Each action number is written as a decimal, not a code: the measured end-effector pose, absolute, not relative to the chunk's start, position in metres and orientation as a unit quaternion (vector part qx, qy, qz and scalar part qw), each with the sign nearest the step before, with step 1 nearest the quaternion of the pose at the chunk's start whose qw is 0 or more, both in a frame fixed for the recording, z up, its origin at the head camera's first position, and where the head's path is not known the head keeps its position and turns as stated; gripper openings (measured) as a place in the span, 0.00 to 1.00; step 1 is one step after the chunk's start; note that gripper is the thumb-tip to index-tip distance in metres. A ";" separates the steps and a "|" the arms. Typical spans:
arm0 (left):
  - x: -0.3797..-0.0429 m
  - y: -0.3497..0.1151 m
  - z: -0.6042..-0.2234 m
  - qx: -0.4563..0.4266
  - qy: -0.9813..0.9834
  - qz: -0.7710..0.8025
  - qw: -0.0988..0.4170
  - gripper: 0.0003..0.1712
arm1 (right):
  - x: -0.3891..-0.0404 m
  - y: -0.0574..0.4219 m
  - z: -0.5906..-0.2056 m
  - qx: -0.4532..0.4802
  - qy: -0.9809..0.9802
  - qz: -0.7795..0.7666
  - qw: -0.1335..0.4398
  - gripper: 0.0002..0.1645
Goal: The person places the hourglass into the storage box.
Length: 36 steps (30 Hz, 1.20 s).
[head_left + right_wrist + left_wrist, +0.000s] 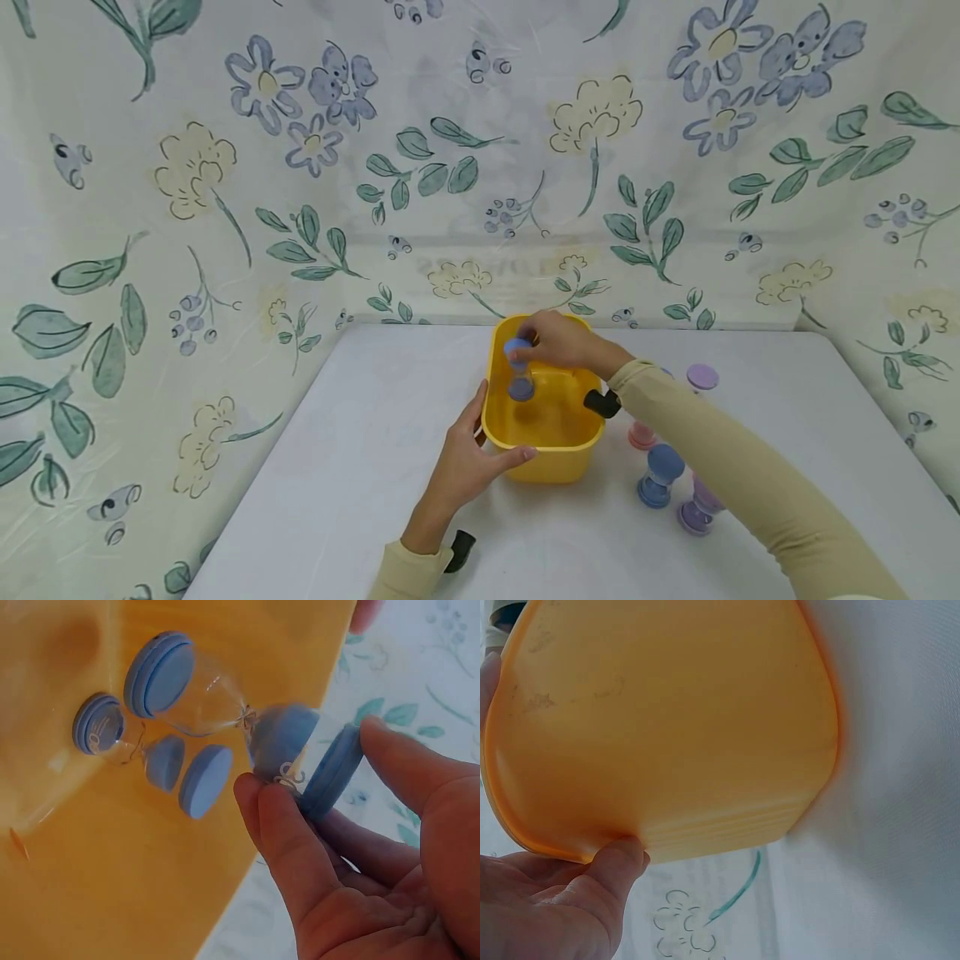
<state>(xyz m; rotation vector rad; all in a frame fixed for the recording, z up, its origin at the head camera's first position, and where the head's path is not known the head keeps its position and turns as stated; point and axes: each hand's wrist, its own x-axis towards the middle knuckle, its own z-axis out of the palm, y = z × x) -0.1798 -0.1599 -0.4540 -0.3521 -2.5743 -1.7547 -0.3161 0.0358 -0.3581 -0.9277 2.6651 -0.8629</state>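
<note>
My right hand reaches over a yellow plastic bin and pinches a blue sand timer by one end cap, between thumb and fingers. Its glass bulbs and blue sand show in the right wrist view, and its body hangs inside the bin. Beyond it, in that view, a second blue sand timer is inside the bin. My left hand holds the bin at its near left corner, thumb along the front rim and fingers at the left side. In the left wrist view a fingertip presses against the bin's rim.
Right of the bin, on the white table, stand another blue sand timer, a purple one, a pink one and a lilac-capped one. My right sleeve partly covers several of them. A floral cloth hangs behind.
</note>
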 end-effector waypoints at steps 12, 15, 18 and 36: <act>-0.178 -0.160 -0.453 -0.104 -0.826 -0.554 -0.001 0.64 | -0.317 0.023 -0.366 -0.308 0.908 -0.257 0.119 0.14; -0.179 -0.160 -0.453 -0.104 -0.828 -0.551 0.001 0.64 | -0.316 0.021 -0.366 -0.305 0.909 -0.256 0.124 0.14; -0.179 -0.160 -0.453 -0.103 -0.830 -0.548 0.001 0.64 | -0.316 0.019 -0.367 -0.306 0.909 -0.251 0.126 0.13; -0.179 -0.161 -0.454 -0.113 -0.833 -0.541 0.006 0.67 | -0.316 0.010 -0.380 -0.317 0.908 -0.237 0.141 0.17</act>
